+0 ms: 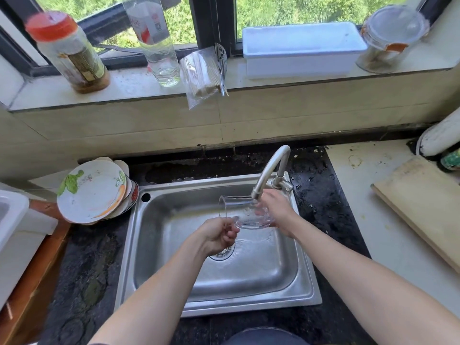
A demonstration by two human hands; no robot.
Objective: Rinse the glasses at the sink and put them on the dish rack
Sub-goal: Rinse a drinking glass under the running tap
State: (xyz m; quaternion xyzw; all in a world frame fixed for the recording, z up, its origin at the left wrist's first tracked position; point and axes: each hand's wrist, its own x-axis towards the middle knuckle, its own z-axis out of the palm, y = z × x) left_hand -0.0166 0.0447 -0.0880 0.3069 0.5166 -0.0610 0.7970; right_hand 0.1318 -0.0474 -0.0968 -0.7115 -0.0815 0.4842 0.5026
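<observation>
A clear glass mug (236, 210) lies on its side over the steel sink (306, 290), its mouth pointing left, right under the spout of the tap (270, 170). Water runs onto its base end. My left hand (219, 235) is closed around the mug's handle at the lower left. My right hand (275, 207) cups the mug's base on the right, fingers against the glass. Water spreads across the sink floor toward the drain (222, 253), partly hidden by my left hand.
Stacked plates (92, 192) lean at the sink's left on the dark counter. A wooden board (423, 205) lies on the right counter. On the windowsill stand a red-lidded jar (67, 51), a clear bottle (159, 46), a white tub (301, 48) and a glass jar (390, 38).
</observation>
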